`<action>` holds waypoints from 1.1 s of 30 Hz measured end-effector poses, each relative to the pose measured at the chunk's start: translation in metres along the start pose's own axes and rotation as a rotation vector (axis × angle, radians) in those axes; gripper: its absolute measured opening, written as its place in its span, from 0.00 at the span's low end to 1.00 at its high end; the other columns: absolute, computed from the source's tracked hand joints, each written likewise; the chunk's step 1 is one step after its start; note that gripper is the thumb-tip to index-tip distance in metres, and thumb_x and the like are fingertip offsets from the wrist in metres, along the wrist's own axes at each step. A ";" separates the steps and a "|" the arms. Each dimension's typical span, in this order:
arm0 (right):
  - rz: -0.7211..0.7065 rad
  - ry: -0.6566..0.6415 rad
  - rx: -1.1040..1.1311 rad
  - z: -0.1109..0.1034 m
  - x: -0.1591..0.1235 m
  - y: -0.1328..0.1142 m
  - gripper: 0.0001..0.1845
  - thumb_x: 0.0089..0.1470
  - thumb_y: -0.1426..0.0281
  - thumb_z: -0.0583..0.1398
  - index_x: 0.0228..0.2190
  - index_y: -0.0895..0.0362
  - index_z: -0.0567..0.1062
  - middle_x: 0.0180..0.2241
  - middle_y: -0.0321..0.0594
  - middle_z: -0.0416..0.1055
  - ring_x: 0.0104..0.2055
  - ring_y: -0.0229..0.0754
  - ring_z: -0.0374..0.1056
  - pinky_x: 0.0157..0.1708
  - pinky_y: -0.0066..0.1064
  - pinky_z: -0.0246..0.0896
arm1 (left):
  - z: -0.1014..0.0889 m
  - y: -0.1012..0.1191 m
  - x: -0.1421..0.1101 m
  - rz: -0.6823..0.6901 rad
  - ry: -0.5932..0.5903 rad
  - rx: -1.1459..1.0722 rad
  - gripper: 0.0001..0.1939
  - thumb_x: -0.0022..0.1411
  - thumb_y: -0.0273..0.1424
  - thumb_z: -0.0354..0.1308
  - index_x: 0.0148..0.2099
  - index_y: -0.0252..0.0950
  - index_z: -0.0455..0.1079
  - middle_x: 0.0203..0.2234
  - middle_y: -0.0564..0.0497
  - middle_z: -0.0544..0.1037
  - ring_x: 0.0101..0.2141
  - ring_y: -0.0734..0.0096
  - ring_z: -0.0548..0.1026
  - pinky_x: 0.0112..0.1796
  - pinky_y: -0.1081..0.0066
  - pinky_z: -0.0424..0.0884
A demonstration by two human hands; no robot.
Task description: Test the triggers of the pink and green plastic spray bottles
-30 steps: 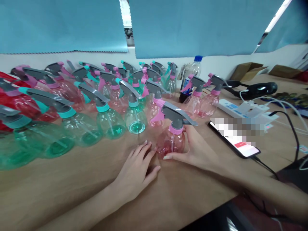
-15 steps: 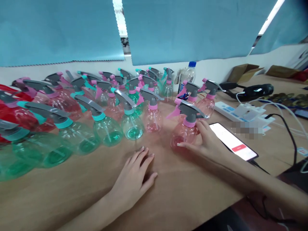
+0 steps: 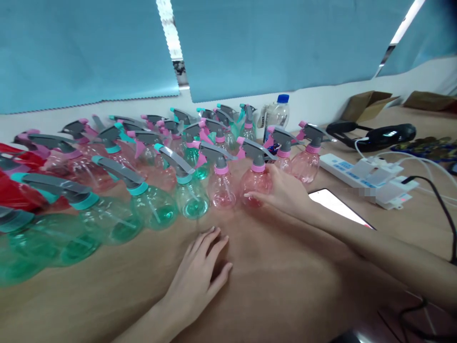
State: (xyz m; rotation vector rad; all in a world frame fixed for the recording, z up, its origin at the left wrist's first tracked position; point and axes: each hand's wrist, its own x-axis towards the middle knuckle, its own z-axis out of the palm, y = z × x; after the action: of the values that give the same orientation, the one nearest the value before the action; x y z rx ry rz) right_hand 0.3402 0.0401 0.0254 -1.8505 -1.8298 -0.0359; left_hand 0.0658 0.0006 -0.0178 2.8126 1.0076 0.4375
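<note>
Right hand (image 3: 282,190) outstretched, curled round pink spray bottle (image 3: 255,182); grip's far side unclear. Left hand (image 3: 196,271) empty, palm-down on tabletop (image 3: 264,290), loosely spread.

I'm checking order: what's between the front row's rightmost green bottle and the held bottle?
The head view shows one pink bottle between the green bottle and the held bottle.

Blue sheets (image 3: 278,43) with 2 bright gaps (image 3: 169,24) top a white wall (image 3: 310,105).

Right hand (image 3: 283,190) around 1 pink spray bottle (image 3: 253,183), left hand (image 3: 200,271) on brown table (image 3: 278,286) near green bottles (image 3: 155,209).
</note>
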 end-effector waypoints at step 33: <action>0.116 0.141 0.207 -0.031 0.012 0.079 0.34 0.47 0.51 0.62 0.48 0.63 0.67 0.47 0.56 0.72 0.48 0.57 0.69 0.44 0.46 0.63 | 0.020 0.045 0.094 0.221 0.072 -0.275 0.13 0.65 0.26 0.52 0.52 0.38 0.64 0.51 0.44 0.68 0.53 0.58 0.67 0.51 0.54 0.67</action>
State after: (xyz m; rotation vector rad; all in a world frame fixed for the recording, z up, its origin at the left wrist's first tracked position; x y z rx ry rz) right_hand 0.4254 0.0441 0.0288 -1.7590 -1.5663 0.0612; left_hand 0.1686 0.0257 -0.0061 2.6804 0.5947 0.6515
